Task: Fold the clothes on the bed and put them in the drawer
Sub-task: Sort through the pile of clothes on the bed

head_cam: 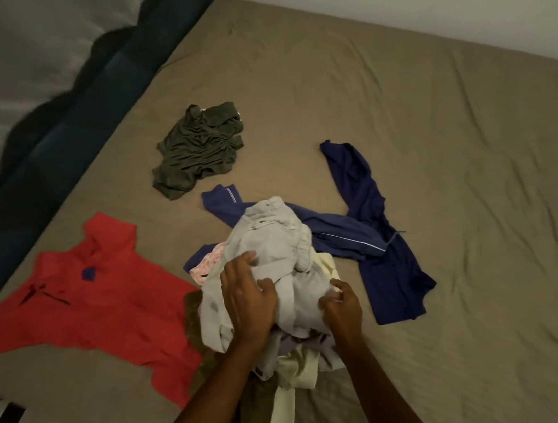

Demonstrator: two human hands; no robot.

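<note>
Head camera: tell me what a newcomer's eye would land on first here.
The red shirt spread flat at the left of the brown bed stands out most. Next, both hands at the bottom centre: the left hand and the right hand grip a grey garment atop a mixed pile. A crumpled olive shirt lies beyond, and navy clothing trails to the right.

A red polo shirt (91, 303) lies spread flat near the bed's (431, 132) left edge. A crumpled olive garment (196, 151) sits toward the middle. A navy garment with white piping (366, 231) sprawls beside a heap topped by a rumpled grey garment (274, 251), with pale, pink-patterned and olive pieces beneath.
</note>
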